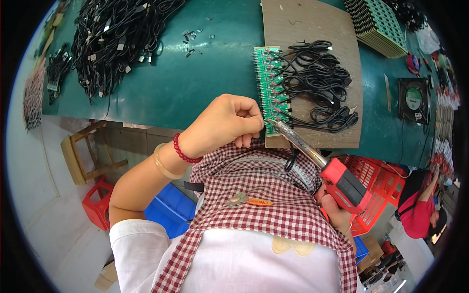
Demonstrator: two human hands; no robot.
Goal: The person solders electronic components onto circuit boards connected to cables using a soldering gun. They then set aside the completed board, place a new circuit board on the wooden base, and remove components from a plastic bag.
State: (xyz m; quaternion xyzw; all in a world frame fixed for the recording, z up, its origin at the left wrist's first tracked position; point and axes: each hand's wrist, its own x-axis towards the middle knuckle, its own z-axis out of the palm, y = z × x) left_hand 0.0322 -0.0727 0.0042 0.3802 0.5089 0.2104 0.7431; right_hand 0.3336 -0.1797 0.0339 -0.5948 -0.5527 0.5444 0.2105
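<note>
My right hand (336, 211) grips the red and black handle of a soldering gun (346, 185). Its metal barrel slants up and left, and the tip meets the near end of a green circuit board strip (267, 83). Beside that end, my left hand (234, 119) is closed in a pinch; whatever lies between its fingertips is too small to make out. Black coiled cables (317, 73) run from the strip to the right, with short red wires at the joints. Strip and cables lie on a brown board (312, 24).
A large heap of black cables (122, 39) covers the table's far left, with small loose parts (189, 36) near it. Stacked green boards (376, 24) and a black fan (414, 100) are at right. A red crate (376, 183) and a person in red (419, 215) are below right.
</note>
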